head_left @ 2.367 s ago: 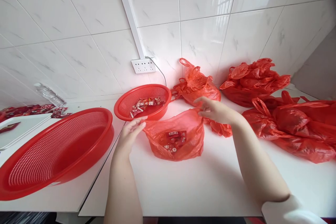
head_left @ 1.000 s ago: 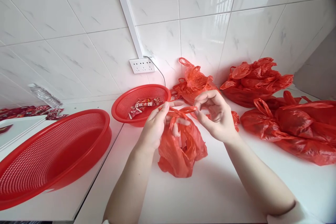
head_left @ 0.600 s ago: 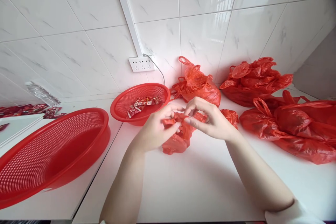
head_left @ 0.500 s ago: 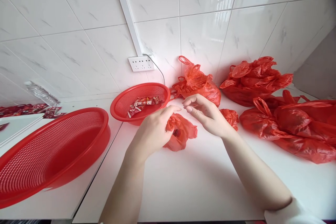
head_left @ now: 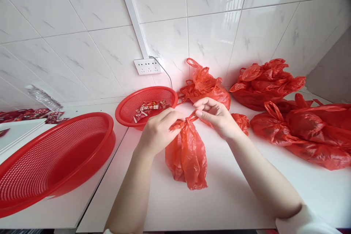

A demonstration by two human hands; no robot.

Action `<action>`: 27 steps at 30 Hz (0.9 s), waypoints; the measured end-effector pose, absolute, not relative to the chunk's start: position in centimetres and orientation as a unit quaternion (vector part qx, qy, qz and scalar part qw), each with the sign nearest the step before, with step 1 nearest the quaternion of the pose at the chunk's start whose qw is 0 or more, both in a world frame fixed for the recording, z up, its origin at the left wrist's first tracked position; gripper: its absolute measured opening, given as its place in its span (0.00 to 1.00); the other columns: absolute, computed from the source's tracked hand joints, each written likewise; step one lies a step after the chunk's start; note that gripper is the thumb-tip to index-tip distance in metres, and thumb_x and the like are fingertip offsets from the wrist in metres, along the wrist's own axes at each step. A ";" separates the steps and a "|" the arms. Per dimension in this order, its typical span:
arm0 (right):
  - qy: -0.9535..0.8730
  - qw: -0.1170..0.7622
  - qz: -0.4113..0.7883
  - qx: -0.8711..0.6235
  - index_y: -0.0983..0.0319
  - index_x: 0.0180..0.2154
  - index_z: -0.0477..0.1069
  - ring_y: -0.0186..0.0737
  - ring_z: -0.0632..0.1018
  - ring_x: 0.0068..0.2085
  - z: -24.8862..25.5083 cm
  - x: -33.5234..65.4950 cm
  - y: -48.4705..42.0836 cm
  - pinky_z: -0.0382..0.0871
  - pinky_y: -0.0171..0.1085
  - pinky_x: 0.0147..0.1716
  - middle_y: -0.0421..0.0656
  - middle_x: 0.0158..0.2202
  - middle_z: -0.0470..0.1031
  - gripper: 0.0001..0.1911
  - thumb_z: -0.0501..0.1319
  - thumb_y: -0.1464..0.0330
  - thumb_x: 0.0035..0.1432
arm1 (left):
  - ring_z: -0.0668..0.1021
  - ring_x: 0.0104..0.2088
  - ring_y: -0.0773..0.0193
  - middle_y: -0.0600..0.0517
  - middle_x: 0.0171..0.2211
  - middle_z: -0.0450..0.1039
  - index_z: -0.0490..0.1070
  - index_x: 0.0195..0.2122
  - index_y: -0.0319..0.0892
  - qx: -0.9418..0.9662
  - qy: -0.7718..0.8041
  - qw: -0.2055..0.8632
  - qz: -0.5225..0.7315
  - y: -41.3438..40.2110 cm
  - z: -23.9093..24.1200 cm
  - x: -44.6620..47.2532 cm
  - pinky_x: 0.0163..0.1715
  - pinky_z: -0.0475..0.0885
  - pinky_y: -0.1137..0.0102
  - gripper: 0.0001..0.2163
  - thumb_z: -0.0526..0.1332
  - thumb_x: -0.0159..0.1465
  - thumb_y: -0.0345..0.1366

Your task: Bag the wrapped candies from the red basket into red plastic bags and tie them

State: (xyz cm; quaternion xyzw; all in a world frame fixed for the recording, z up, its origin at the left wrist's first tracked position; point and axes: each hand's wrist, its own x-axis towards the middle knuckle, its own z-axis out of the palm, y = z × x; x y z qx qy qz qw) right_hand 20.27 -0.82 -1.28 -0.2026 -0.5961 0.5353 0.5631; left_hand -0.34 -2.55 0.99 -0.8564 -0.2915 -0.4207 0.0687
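Observation:
A thin red plastic bag (head_left: 188, 157) hangs down in front of me, gathered to a twisted neck at its top. My left hand (head_left: 162, 128) pinches the left side of that neck, fingers closed. On the other side, my right hand (head_left: 215, 116) pinches a thin twisted end of the bag between thumb and fingertips. The bag's lower part spreads out over the white table (head_left: 219, 190); its contents cannot be made out. Just behind my left hand stands a small red basket (head_left: 124, 111) with several red-wrapped packets (head_left: 149, 108) in it.
At the left lies a large red perforated basket (head_left: 105, 131). Full red bags (head_left: 210, 86) stand along the tiled wall, and more bags (head_left: 309, 128) lie at the right. A clear plastic bottle (head_left: 45, 97) rests on red packets at far left. A socket strip (head_left: 148, 66) is on the wall.
My right hand, apart from the bag before, now grips an end of its neck. The bag has been drawn up and hangs longer, its body lower toward me.

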 end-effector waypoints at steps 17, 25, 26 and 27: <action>-0.626 0.572 0.299 -0.438 0.57 0.34 0.66 0.30 0.51 0.20 -0.1 23.9 -0.6 0.45 0.33 0.20 0.32 0.18 0.50 0.18 0.59 0.49 0.60 | 0.59 0.22 0.69 0.58 0.18 0.49 0.48 0.19 0.43 -0.857 -0.356 0.045 -0.371 -1.2 1.8 -3.4 0.21 0.57 0.71 0.14 0.55 0.48 0.21; -0.605 0.526 0.110 -0.588 0.61 0.33 0.73 0.34 0.63 0.23 0.1 29.1 0.8 0.56 0.34 0.24 0.38 0.21 0.64 0.27 0.52 0.44 0.61 | 0.67 0.61 0.57 0.48 0.59 0.63 0.63 0.45 0.45 -0.817 -0.421 -0.082 -0.386 -0.1 2.2 -6.2 0.54 0.71 0.60 0.18 0.56 0.52 0.26; -0.602 0.515 0.103 -0.602 0.61 0.33 0.73 0.34 0.64 0.23 0.1 29.4 0.8 0.56 0.35 0.24 0.38 0.21 0.64 0.28 0.52 0.44 0.61 | 0.66 0.62 0.56 0.48 0.61 0.61 0.63 0.45 0.46 -0.818 -0.433 -0.093 -0.367 0.1 2.0 -6.4 0.57 0.69 0.58 0.19 0.56 0.52 0.26; -0.600 0.501 0.093 -0.617 0.61 0.33 0.73 0.34 0.64 0.23 0.1 29.6 0.8 0.56 0.35 0.24 0.38 0.21 0.64 0.28 0.52 0.44 0.61 | 0.65 0.62 0.56 0.49 0.61 0.62 0.64 0.46 0.46 -0.819 -0.449 -0.108 -0.341 0.2 1.9 -6.5 0.58 0.67 0.57 0.19 0.56 0.53 0.27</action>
